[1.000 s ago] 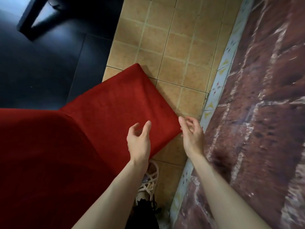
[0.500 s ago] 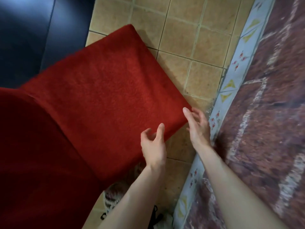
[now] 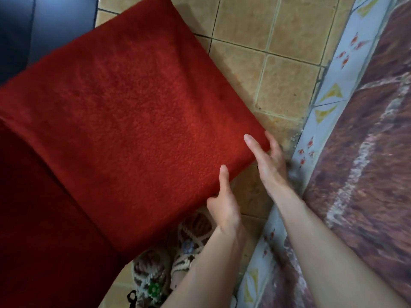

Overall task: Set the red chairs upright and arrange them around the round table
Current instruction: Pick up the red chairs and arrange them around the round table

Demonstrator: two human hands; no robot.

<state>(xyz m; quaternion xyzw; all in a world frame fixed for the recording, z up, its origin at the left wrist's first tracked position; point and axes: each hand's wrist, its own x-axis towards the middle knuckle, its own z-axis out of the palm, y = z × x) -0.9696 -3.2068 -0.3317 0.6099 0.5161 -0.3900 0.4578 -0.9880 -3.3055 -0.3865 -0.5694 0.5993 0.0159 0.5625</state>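
step: move red chair [image 3: 133, 130] by its seat corner | how: clamp the edge from above and below, lift level, steer clear of wall [image 3: 367, 174] | left hand [image 3: 224, 205]: pinches near seat edge | right hand [image 3: 269, 158]: wraps the corner | chair: fuzzy deep-red fabric, seat facing up, over tiled floor [image 3: 278, 74] near wall; round table out of view

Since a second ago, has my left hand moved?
Yes: the left hand closed in onto the red chair seat's near edge, thumb on top.
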